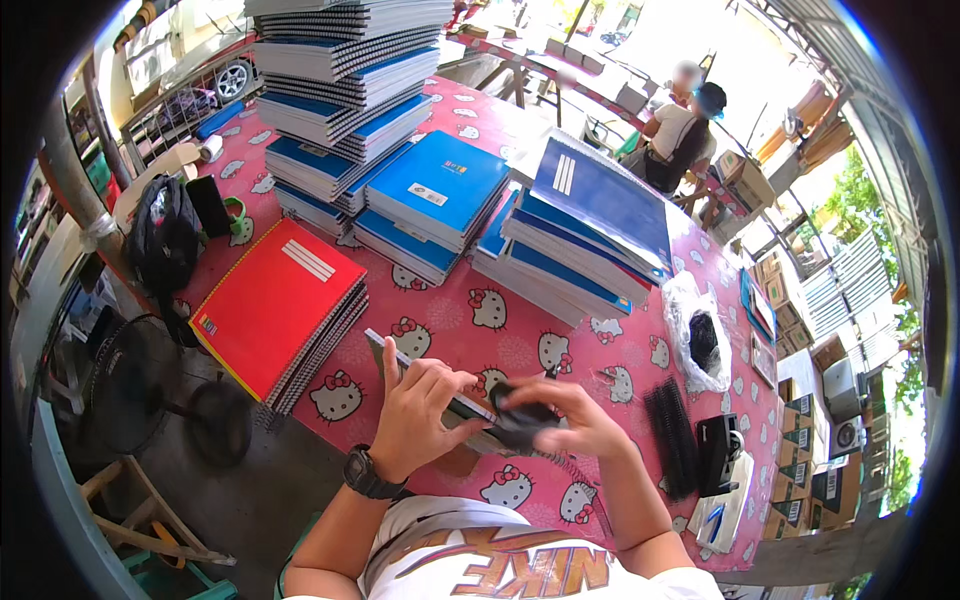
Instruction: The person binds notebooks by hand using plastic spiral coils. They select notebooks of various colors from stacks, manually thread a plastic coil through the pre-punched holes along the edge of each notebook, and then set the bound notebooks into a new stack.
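Notebook (440, 385): a thin book held edge-up at lower centre of the frame, just above the bench (520, 345) with its pink cartoon-cat cover. The left hand (415, 415) is closed on the book's near edge, thumb up along the cover. The right hand (570, 415) is closed on a black binding coil (522, 418) pressed against the book's right end.

Risks, judged from this position:
- Coil slip. The grip on the coil is fingertip only; a loss of pressure could let it spring free of the book's edge.
- Page shift. The book is held by one edge, clear of the bench. Loose leaves could fan out of line.
- Elbow contact. A row of black coils (672, 435) lies just right of the right forearm; a sweep could push them off the bench edge.

Farther up the frame, the red notebook stack (275, 300) overhangs the left bench edge, and a knock could tip it. The blue notebook stacks (440, 200) lean unevenly. The tall stack (340, 80) at the upper left could topple if the bench is jolted.
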A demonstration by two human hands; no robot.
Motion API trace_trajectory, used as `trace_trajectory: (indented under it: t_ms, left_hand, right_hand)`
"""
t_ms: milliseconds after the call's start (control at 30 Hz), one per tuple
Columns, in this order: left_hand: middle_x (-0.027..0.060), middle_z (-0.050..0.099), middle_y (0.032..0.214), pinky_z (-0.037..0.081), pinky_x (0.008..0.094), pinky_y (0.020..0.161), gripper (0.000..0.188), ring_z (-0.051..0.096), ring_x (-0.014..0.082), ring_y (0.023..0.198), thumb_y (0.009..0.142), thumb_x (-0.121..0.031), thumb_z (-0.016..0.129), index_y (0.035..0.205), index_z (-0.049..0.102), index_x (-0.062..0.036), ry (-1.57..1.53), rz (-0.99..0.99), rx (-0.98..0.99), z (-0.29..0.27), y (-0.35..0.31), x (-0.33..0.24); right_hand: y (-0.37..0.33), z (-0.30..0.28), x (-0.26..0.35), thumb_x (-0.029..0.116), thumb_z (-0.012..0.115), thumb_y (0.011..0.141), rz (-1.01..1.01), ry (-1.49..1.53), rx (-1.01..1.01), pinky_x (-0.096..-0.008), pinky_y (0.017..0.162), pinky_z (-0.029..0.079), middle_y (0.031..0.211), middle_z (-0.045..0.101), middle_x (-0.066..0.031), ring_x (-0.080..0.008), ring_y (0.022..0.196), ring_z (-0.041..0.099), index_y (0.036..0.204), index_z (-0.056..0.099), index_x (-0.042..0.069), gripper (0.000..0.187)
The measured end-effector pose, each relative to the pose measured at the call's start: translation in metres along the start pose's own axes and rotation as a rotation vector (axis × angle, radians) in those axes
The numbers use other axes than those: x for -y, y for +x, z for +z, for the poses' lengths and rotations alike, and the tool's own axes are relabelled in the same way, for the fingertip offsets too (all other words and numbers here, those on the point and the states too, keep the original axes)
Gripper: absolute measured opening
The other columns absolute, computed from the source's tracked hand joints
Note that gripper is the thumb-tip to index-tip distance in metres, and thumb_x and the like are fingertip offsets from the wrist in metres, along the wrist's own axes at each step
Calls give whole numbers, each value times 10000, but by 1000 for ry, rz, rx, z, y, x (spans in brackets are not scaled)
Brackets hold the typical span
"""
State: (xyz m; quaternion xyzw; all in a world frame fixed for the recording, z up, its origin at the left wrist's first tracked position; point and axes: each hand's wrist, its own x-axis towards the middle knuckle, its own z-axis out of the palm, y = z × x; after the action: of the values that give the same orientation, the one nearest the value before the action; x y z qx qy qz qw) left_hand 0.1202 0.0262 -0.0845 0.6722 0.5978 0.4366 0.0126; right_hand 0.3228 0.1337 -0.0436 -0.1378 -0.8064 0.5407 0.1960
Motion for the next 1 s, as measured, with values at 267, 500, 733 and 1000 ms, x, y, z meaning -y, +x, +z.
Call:
trace_trajectory:
  t_ms: [267, 500, 733, 1000]
  left_hand:
    - [-34, 552, 848, 55, 585, 1096, 671, 537, 168, 938, 618, -336, 792, 1190, 510, -128, -50, 2, 25, -4, 4, 1]
    - [40, 561, 1135, 44, 583, 1092, 873, 503, 224, 1112, 641, -337, 787, 1373, 370, -110, 31, 31, 84, -9, -1, 10]
    - [105, 496, 1225, 406, 326, 945, 810, 489, 178, 1110, 710, -124, 775, 1381, 328, -51, -827, -335, -267, 3, -12, 68]
    - [-24, 548, 890, 451, 227, 731, 341, 523, 65, 803, 869, -92, 619, 1198, 547, -44, -1147, -509, -163, -3, -11, 59]
  right_hand:
    - [28, -9, 0, 484, 706, 706, 304, -247, 47, -382, 879, 442, 1119, 588, -211, -316, 1042, 574, 1003, 646, 4, 568]
    - [32, -5, -8, 590, 676, 689, 105, -151, 52, -386, 913, 408, 1096, 594, -190, -286, 1049, 569, 1058, 629, -27, 720]
    - [38, 7, -17, 530, 656, 743, 306, -213, 4, -361, 891, 424, 1077, 610, -160, -267, 1011, 576, 1077, 630, 16, 614]
    - [45, -3, -6, 498, 681, 731, 289, -631, 6, -368, 854, 440, 1001, 618, -150, -280, 959, 589, 1041, 643, 20, 571]
